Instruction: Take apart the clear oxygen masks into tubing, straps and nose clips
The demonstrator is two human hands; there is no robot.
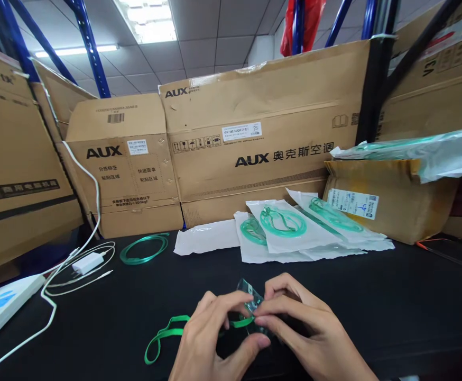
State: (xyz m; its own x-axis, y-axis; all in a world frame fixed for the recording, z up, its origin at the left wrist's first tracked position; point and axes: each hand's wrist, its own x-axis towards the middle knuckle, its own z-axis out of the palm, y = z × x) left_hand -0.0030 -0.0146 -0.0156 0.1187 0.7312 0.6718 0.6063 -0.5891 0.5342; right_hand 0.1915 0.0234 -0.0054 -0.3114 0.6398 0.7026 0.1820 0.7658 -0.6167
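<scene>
My left hand [215, 333] and my right hand [306, 323] meet over the black table at the lower middle. Between them is a small clear plastic piece [247, 287], partly hidden by my fingers, so its exact kind does not show. A green strap [163, 333] loops out behind my left hand and runs to my right fingertips, which pinch it against the plastic. My left hand curls round the plastic piece, with index finger at its top and thumb low near its bottom edge.
Behind lie several white pouches [250, 254] with coiled green tubing. A loose green tube coil [122, 254], a white charger [88, 263] with cables and a power strip [9, 301] are at left. Cardboard boxes [262, 121] wall off the back; an opened carton [397, 206] stands right.
</scene>
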